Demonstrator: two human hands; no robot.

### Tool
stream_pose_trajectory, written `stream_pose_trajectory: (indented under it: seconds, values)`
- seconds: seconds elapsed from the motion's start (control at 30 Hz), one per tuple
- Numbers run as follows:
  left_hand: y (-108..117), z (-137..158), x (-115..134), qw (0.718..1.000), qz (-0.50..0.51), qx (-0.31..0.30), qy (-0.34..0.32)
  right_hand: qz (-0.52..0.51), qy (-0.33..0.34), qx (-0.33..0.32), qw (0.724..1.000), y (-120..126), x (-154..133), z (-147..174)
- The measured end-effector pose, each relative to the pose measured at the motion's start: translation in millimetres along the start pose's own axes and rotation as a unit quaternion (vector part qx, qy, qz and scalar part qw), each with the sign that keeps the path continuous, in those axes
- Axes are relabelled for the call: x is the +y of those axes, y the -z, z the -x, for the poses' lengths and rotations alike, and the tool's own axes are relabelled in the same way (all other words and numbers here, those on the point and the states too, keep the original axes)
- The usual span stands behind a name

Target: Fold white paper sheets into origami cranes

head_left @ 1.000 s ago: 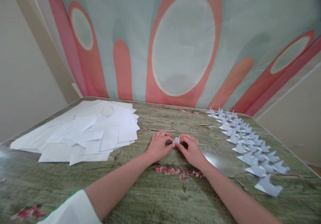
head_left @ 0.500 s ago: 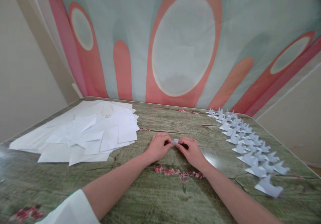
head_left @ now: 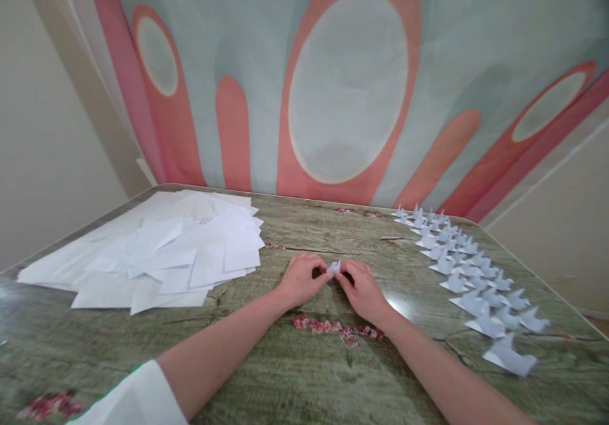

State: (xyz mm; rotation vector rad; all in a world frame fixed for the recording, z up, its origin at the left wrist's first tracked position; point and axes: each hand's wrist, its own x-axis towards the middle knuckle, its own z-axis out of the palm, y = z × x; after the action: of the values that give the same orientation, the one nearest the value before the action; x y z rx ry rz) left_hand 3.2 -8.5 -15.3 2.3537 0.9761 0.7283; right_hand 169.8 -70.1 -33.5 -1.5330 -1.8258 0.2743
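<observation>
Between my two hands, at the middle of the table, is a small piece of folded white paper with a pointed tip standing up. My left hand pinches its left side between thumb and fingers. From the other side my right hand grips it the same way, fingers closed. Much of the paper is hidden behind the fingertips. Off to the right stand several folded white paper birds in slanting rows, the nearest bird lying a little apart from the others.
A wide, loose pile of white paper sheets covers the left part of the wood-patterned table. Behind the table hangs a grey-green and coral printed backdrop. Pink flower prints mark the tabletop.
The folded paper has shifted very slightly to the right, and its pointed tip shows more clearly. Both hands keep their pinch on it and have barely moved.
</observation>
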Motion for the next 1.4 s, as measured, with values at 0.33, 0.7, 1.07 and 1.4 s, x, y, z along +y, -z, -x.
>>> stream_pose_trajectory:
  seconds: [0.33,0.7,1.07,1.4]
  values:
    - [-0.8,-0.7,-2.7,1.0,0.014,0.003,-0.006,-0.109,-0.014,0.056,0.992,4.6,-7.3,1.2]
    - [0.1,-1.4,-1.3,0.997,0.064,0.036,0.008,-0.11,-0.032,0.058,0.992,3.1,-2.6,1.5]
    - [-0.2,-0.5,-3.0,1.0,0.027,0.014,0.0,-0.112,-0.024,0.05,0.992,3.1,-4.6,1.5]
    - [-2.0,3.0,-2.2,1.0,-0.027,-0.004,-0.013,-0.091,-0.005,0.024,0.996,2.3,-7.0,1.0]
